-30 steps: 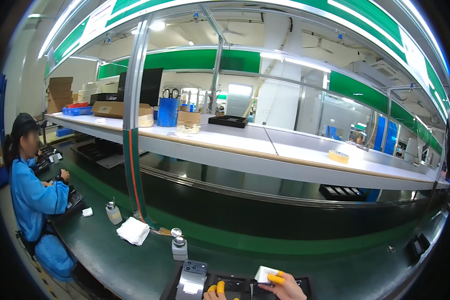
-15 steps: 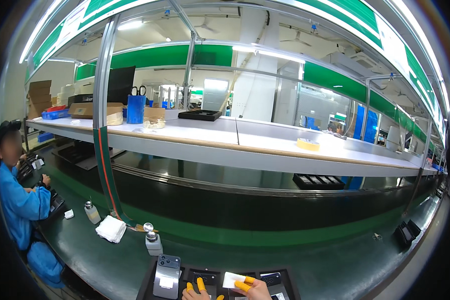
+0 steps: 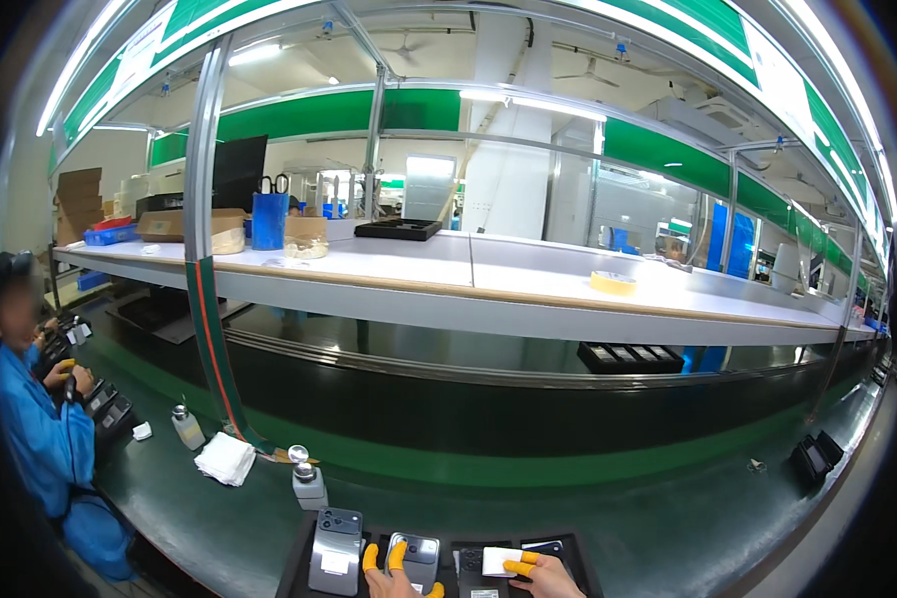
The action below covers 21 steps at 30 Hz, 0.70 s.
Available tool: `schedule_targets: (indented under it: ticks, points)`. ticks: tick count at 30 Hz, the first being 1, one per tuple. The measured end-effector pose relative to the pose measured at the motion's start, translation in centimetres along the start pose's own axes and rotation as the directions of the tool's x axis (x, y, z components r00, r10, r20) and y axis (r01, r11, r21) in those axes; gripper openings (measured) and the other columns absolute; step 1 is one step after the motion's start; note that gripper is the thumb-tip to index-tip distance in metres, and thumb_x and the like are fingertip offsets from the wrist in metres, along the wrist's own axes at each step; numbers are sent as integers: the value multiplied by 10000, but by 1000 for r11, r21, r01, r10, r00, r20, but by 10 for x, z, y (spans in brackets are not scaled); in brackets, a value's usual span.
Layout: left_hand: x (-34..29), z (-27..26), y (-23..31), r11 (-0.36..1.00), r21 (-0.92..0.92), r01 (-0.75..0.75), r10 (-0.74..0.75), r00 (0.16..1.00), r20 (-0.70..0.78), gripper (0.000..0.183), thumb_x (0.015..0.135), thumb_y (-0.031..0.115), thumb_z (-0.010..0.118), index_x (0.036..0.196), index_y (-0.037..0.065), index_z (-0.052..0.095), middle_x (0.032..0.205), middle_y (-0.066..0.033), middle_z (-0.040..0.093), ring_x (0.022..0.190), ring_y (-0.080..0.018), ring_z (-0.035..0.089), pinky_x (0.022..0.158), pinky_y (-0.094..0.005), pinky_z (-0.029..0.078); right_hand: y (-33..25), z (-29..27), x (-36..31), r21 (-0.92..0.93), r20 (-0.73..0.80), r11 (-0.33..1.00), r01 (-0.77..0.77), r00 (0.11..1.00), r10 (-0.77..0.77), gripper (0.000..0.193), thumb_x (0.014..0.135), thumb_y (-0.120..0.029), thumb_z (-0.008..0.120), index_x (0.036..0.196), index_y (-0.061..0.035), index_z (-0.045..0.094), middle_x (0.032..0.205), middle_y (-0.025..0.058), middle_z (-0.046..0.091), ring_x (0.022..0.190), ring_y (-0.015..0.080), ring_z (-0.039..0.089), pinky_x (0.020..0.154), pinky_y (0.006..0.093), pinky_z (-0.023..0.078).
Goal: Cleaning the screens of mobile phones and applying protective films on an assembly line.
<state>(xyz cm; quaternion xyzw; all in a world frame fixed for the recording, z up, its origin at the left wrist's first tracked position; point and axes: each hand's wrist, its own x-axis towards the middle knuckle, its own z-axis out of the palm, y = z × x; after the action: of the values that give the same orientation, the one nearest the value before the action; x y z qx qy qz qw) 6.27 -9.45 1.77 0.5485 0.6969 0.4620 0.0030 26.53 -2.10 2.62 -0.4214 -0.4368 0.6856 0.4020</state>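
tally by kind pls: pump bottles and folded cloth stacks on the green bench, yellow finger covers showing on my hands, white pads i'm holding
Pump bottles: 2
Folded cloth stack: 1
Yellow finger covers: 5
White pad: 1
Total: 9

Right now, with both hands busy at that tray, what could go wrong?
The grey bottle stands close to the black tray; a bump might tip it toward the leftmost phone. The fingers of the left hand are at the silver phone, so a careless move could shift it. The right hand pinches a white cloth, which might slip.
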Motion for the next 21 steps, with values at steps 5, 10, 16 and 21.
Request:
schedule_targets:
  ticks: [5, 10, 16, 21]
  points:
    - [27, 7, -3, 998, 3, -58, 59, 994, -90, 911, 604, 149, 793, 1361, 44, 298, 1344, -323, 252, 1231, -477, 304, 1051, -479, 285, -5, 6, -6, 34, 5, 999, 26, 1000, -26, 134, 889, -113, 559, 992, -82, 637, 910, 24, 651, 848, 124, 607, 726, 272, 481]
    - [25, 48, -30, 998, -13, -68, 67, 996, -65, 903, 607, 252, 779, 1335, -7, 312, 1294, -305, 295, 1169, -460, 343, 995, -481, 313, 1, 0, 4, -9, -55, 998, 67, 996, -67, 90, 864, -108, 593, 952, -93, 603, 908, 23, 643, 843, 124, 605, 697, 285, 483]
    - [5, -5, 24, 987, -49, -150, 151, 988, 24, 566, 762, 170, 660, 1251, 7, 428, 1236, -218, 432, 1131, -395, 441, 974, -445, 374, -8, 0, 11, -70, -1, 998, -3, 1000, 3, 70, 839, -105, 616, 902, -82, 634, 818, 17, 634, 735, 116, 597, 601, 252, 474]
    - [-30, 1, 16, 938, -345, -25, 157, 920, 360, 588, 762, 211, 663, 1257, 4, 423, 1177, -233, 489, 1084, -388, 485, 943, -414, 410, -6, 15, 4, -15, 33, 998, 65, 997, -65, 63, 843, -92, 614, 871, -38, 634, 781, 24, 625, 666, 98, 574, 568, 224, 454]
